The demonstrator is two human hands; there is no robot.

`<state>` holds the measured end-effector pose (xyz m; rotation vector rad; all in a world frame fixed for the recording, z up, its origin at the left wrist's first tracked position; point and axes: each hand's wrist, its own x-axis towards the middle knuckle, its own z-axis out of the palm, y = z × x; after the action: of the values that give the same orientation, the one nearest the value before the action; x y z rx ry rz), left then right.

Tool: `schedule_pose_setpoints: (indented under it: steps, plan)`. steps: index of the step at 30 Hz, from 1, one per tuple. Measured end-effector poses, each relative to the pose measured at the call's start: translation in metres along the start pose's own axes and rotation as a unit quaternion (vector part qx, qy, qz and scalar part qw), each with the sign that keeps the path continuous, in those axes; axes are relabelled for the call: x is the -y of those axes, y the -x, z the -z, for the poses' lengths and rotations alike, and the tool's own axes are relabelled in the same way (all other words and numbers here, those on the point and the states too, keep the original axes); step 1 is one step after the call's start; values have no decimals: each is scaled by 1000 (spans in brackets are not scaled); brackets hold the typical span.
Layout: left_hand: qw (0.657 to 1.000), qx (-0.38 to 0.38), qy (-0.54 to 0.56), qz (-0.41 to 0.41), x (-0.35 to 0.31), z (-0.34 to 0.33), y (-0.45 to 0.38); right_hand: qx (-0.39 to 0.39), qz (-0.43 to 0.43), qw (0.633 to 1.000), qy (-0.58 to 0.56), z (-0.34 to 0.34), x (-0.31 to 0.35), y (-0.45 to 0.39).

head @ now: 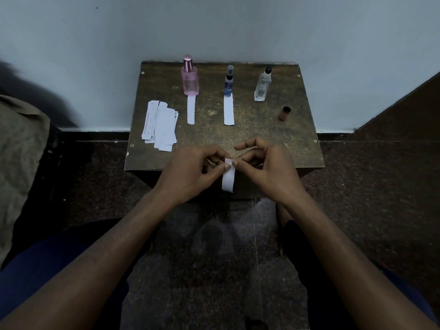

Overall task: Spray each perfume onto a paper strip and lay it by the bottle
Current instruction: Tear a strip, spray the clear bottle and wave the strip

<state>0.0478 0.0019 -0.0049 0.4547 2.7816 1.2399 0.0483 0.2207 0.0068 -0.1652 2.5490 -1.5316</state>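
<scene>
over the worn table's (273, 139) near edge, both hands' fingers (227, 166) pinch a curled white paper strip (228, 178).

Dim, cool light all round, with the pale wall (214, 25) the brightest patch and the floor (357, 186) sinking to near black. The wide lens bows the edges, and a dark smear at the left edge (28, 91) is blurred. The small table (262, 144) stays sharp, without glare.
</scene>
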Motion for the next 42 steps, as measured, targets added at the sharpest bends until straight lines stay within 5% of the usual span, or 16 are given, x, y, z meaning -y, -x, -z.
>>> schedule_pose_setpoints:
  steps: [16, 29, 39, 41, 42]
  plan:
    - [976, -86, 159, 118, 2, 7, -4, 130, -98, 984, -75, -6, -3, 2]
    - [966, -132, 167, 149, 6, 18, -3, 89, -118, 986, -71, 0, -4, 0]
    - [989, -101, 47, 100, 13, 19, -1, 39, -116, 992, 8, 4, -6, 1]
    - [973, -86, 172, 132, 12, 22, -4, -13, -95, 994, 54, 8, -5, 0]
    - [933, -61, 316, 158, 6, 26, -4, -33, -86, 993, 68, 10, -5, 0]
